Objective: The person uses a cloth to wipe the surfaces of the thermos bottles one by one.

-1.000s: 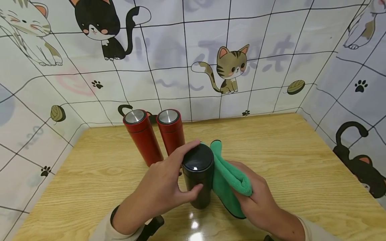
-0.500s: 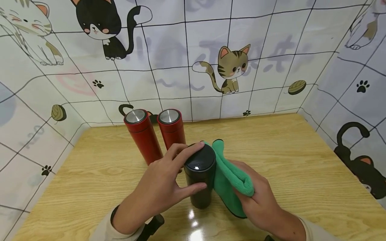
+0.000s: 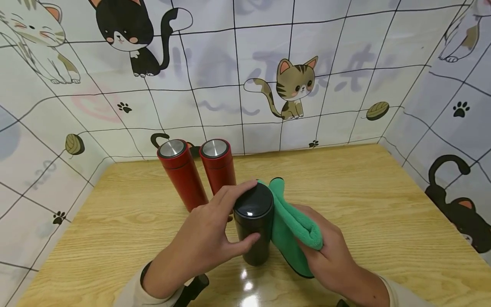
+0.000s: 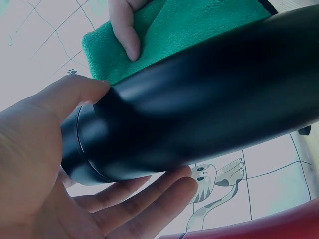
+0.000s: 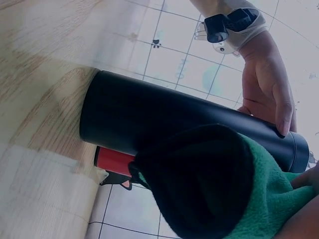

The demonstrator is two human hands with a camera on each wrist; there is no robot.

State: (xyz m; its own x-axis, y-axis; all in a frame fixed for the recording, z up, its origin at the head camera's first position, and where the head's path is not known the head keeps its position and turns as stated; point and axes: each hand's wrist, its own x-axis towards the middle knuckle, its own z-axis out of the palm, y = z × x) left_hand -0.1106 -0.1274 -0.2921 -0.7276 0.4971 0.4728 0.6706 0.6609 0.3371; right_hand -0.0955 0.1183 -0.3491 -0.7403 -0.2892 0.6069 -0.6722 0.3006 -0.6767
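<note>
A black thermos bottle (image 3: 261, 228) stands upright on the wooden table, its lid glossy on top in the head view. My left hand (image 3: 207, 234) grips it near the upper end, thumb on the near side and fingers round the far side. In the left wrist view the thumb (image 4: 82, 92) lies across the dark body just below the lid seam. A folded green cloth (image 3: 293, 228) with a black edge is held in my right hand (image 3: 331, 256), up against the bottle's right side. The right wrist view shows the cloth's dark underside (image 5: 199, 184) overlapping the bottle.
Two red thermos bottles with silver lids stand behind my left hand, one farther left (image 3: 183, 179) and one beside it (image 3: 218, 168). A cat-print tiled sheet (image 3: 215, 76) walls the back and sides of the wooden table (image 3: 368, 204).
The bottle's top has shifted slightly right and then a little back left. My left thumb and fingers have moved a little on it. The right hand and cloth have shifted slightly right.
</note>
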